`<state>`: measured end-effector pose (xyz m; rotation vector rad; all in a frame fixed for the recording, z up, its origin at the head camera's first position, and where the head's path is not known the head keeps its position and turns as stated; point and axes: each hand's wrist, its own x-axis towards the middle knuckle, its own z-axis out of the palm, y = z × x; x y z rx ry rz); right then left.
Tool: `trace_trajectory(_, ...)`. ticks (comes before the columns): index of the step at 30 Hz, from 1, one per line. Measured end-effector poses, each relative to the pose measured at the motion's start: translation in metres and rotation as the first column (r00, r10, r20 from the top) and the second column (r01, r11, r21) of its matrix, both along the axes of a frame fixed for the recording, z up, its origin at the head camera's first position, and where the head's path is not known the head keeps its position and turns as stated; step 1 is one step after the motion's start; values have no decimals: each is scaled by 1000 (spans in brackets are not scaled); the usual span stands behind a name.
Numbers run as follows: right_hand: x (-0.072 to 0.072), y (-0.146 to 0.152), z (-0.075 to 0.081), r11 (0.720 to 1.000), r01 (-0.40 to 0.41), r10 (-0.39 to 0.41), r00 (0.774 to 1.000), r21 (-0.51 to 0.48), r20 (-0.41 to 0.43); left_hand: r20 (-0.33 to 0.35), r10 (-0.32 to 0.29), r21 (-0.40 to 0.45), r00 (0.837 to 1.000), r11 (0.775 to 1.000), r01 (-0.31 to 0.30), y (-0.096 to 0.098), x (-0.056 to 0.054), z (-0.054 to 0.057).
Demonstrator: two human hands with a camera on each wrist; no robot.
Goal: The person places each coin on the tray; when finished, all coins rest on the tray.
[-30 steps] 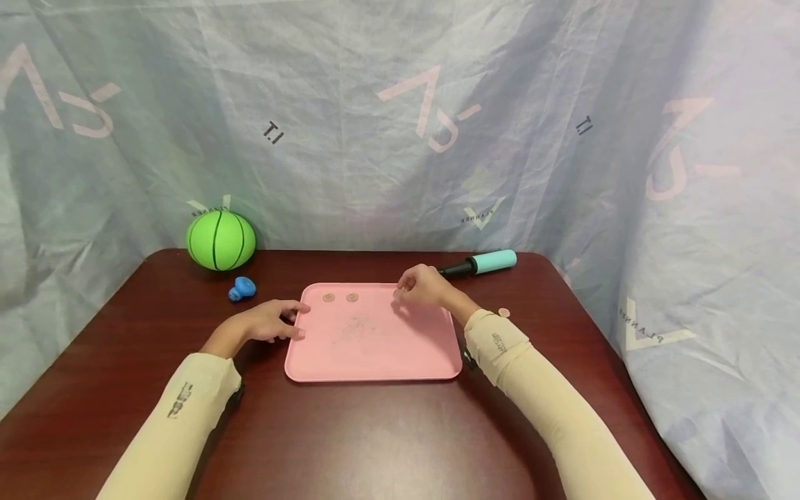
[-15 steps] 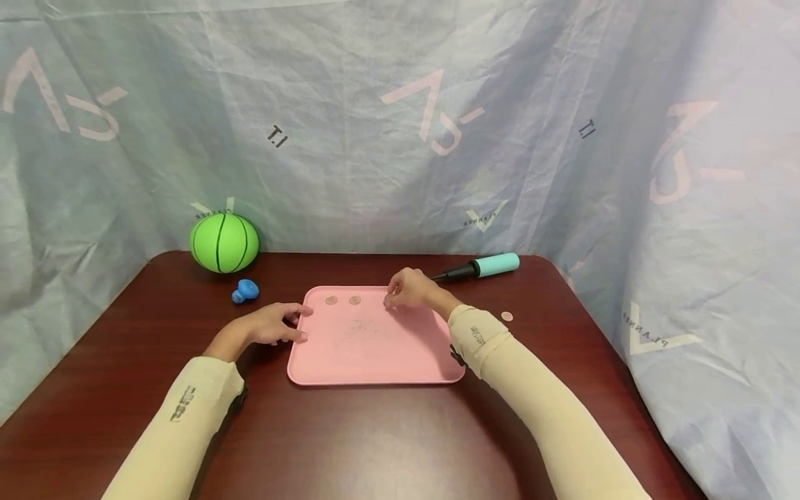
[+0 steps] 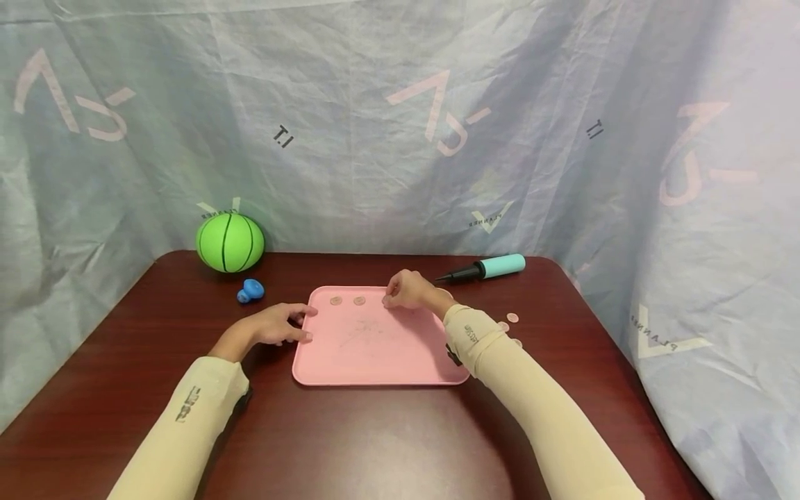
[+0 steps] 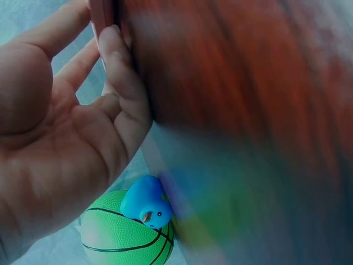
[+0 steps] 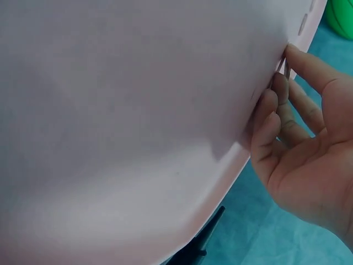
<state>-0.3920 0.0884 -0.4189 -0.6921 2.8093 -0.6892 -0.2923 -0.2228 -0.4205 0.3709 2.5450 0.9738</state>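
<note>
A pink tray (image 3: 381,354) lies on the table. Along its far edge two coins, one left coin (image 3: 336,301) and another coin (image 3: 359,301), lie flat in a row. To their right, my right hand (image 3: 409,290) pinches a third coin (image 5: 287,68) between thumb and fingertips, its edge showing in the right wrist view, low over the tray's surface. My left hand (image 3: 275,323) rests at the tray's left rim, thumb and index finger spread apart on it. In the left wrist view, the left hand's fingers (image 4: 124,77) touch the tray's edge.
A green ball (image 3: 230,242) and a blue rubber duck (image 4: 146,201) stand at the table's back left. Behind the tray at right lies a hand pump (image 3: 503,265) with its black nozzle toward the tray. Several loose coins (image 3: 512,317) lie right of the tray, partly behind the right sleeve.
My right hand has moved left along the tray's far edge, carrying the coin toward the other two, then stayed there. More loose coins now show beside the right sleeve. The left hand keeps its place.
</note>
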Motion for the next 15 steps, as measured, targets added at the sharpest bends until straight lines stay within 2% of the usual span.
trace_trajectory(8, 0, 1, -2, 1000, -7, 7, 1000, -16, -2, 10, 11, -3, 1000, 1000, -10, 2, 1, 2)
trace_trajectory(15, 2, -3, -2, 1000, -14, 14, 1000, -19, 7, 8, 7, 2, 1000, 1000, -7, 2, -1, -1)
